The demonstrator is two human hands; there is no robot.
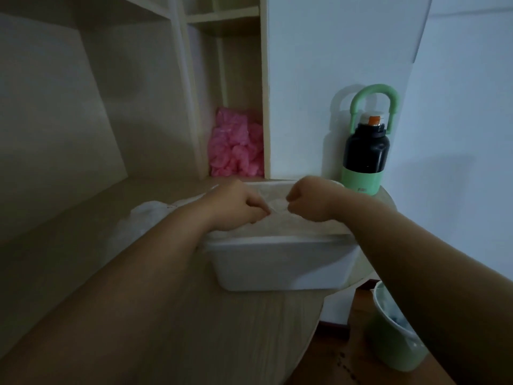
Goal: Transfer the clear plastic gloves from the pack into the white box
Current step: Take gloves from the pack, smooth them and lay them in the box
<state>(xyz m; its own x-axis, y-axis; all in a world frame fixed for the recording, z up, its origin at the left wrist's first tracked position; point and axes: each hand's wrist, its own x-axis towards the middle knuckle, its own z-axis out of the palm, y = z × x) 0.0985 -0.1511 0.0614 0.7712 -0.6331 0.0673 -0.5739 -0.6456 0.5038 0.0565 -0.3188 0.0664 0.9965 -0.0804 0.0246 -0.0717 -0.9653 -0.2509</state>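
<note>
- Head view, centre of the frame: the white box (pixel 280 262) sits on the wooden desk (pixel 194 315) near its rounded edge. The clear plastic gloves (pixel 277 218) already lie heaped inside it, up to about the rim.
- Just above the box, the left hand (pixel 236 205) has its fingers curled and pinches a bit of the thin film. The right hand (pixel 308 201) is curled like a fist at the other end of that film and seems to pinch it too, though its fingertips are hidden.
- Centre left, behind the left forearm, lies the crumpled pack (pixel 144 215), beside the box. I cannot tell whether any gloves remain in it.
- The step looks like spreading or settling the top glove. It would go best with a light pull outward, then pressing flat so that nothing hangs over the rim.
- The film is slippery and clings, so letting go one hand at a time should stop it lifting back out.
- Right of centre, the black and green bottle (pixel 363 151) stands close behind the box, so the right elbow should stay low.
</note>
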